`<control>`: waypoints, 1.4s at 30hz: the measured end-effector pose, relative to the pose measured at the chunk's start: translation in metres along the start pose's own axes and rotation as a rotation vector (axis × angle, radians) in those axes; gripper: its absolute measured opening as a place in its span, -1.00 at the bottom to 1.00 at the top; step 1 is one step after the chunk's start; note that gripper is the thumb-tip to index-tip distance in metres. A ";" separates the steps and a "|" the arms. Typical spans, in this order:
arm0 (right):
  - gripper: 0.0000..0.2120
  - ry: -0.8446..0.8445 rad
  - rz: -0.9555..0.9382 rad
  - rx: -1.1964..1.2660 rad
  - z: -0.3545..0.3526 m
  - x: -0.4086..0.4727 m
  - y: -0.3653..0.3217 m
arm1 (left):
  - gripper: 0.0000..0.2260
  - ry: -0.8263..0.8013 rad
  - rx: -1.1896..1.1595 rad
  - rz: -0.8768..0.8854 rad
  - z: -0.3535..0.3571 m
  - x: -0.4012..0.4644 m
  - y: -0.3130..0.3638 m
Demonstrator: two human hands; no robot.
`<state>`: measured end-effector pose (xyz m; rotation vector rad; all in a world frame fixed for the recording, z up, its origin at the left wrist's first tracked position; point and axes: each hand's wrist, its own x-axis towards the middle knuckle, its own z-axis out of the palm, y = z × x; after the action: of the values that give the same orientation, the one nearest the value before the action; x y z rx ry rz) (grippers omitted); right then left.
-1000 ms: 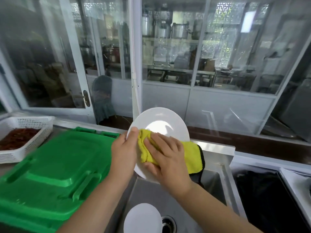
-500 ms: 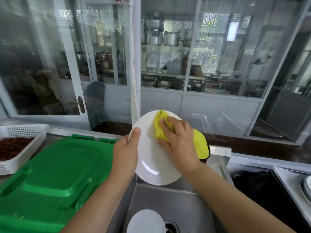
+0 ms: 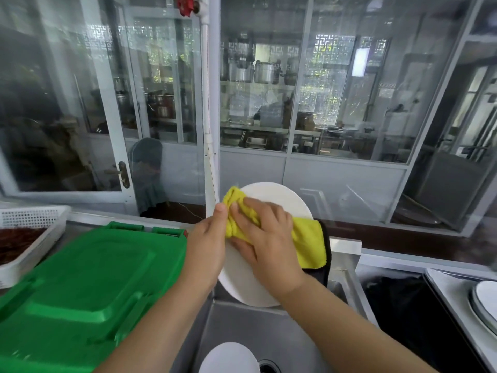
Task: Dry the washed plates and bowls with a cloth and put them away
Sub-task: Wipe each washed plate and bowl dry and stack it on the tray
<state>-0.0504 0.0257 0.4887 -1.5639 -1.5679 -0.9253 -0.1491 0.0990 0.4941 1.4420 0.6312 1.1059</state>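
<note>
A person is holding a white plate [image 3: 279,200] upright on edge above a steel sink [image 3: 258,327], near the middle of the view. The left hand [image 3: 205,249] is gripping the plate's rim at its 9 o'clock edge, thumb lying over the front and the other fingers hidden behind. The right hand [image 3: 265,235] is pressing a yellow cloth [image 3: 309,243] flat against the plate's face, fingers spread and only slightly bent over the bunched part toward 10 o'clock, while the rest of the cloth is hanging off toward 3 o'clock with a dark backing showing at its edge. A second white dish [image 3: 228,358] is sitting in the sink at 6 o'clock, beside the drain [image 3: 269,367]. A green plastic lid [image 3: 80,286] is lying at 8 o'clock, a white basket [image 3: 35,219] at 9 o'clock, and more white plates [image 3: 484,302] are resting at 4 o'clock.
</note>
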 end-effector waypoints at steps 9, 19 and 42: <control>-0.59 0.043 0.482 -0.034 -0.016 0.022 0.041 | -0.60 0.081 -0.027 0.051 0.002 -0.013 0.002; -0.65 0.070 0.661 0.250 -0.036 -0.001 0.071 | -0.87 -0.214 -0.021 -0.102 -0.008 -0.004 0.003; -0.47 -0.038 0.240 -0.400 -0.056 -0.003 0.068 | -0.67 -0.071 -0.003 -0.007 0.014 0.014 0.026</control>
<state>0.0174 -0.0246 0.5125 -2.0056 -1.2316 -1.1245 -0.1367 0.0997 0.5237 1.4690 0.5840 1.0456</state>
